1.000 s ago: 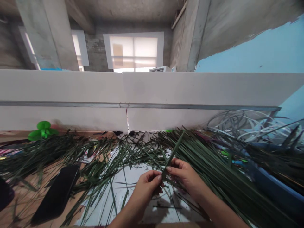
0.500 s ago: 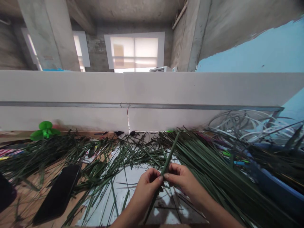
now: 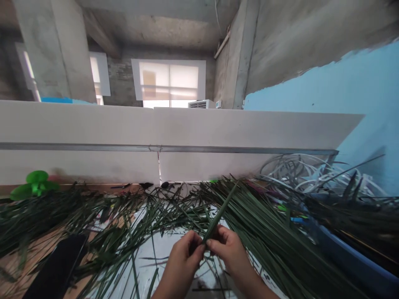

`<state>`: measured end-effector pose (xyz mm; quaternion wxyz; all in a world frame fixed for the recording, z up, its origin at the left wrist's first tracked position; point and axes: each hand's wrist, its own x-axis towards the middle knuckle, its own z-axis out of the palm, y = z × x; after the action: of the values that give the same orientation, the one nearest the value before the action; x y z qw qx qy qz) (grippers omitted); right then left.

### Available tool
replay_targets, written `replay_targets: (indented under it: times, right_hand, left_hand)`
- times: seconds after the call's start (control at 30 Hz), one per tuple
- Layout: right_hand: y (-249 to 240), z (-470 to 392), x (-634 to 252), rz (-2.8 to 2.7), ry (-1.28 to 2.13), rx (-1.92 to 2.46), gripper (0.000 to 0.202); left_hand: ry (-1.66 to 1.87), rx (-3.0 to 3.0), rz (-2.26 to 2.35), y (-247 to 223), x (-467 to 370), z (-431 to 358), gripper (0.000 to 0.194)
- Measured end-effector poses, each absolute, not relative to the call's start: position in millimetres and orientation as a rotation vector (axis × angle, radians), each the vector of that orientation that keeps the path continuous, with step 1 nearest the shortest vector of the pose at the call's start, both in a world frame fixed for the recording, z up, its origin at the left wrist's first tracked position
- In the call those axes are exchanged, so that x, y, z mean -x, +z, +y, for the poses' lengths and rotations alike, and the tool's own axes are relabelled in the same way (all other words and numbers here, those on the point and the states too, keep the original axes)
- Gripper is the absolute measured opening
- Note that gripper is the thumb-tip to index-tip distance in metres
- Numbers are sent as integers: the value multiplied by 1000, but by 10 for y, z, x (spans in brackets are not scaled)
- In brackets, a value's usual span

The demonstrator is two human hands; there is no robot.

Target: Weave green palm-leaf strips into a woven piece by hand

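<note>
Left hand (image 3: 182, 259): fingers curled, thumb pinched against them, gripping a green leaf strip (image 3: 220, 214) at its lower part. Right hand (image 3: 229, 251): thumb and bent fingers pinched on the same strip, just beside the left. Leaf strip: held over the middle of the bench's near edge, slanting up, tip toward the far edge and to the right; lower end hidden by the hands.

Phone-like slab (image 3: 57, 268), dark: near left corner of the bench (image 3: 39, 247).

White sheet (image 3: 166, 241): under the hands, cut leaf pieces strewn over it.

Leaf bundle (image 3: 274, 236), long, green: right of the hands.

Blue tub (image 3: 349, 247): right edge; filled with dark, narrow strips (image 3: 364, 220).

Green three-lobed object (image 3: 36, 185): far left corner.

White strips (image 3: 289, 170), coiled: far right corner, behind the tub.

Pale panel (image 3: 249, 128): along the far edge.
</note>
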<state>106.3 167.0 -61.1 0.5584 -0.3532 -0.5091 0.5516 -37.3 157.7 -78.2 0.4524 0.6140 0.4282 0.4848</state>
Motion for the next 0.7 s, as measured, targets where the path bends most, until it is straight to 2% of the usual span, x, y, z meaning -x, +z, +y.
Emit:
replay_targets:
  times: [0.3,0.5,0.7]
  right_hand:
    - [-653,1678,-1070,-1142,1239,824,16]
    - [-659,1714,-1115,-1179,1307,835,16]
    - [-629,1739,-1137,-1272,1344,860,13]
  left_hand:
    - [1142,-1495,1052,-721,368,1564,18]
    - [1102,-1335,1066,-649,339,1548,26]
    - [1149,-1374,1105,-684,352,1545,25]
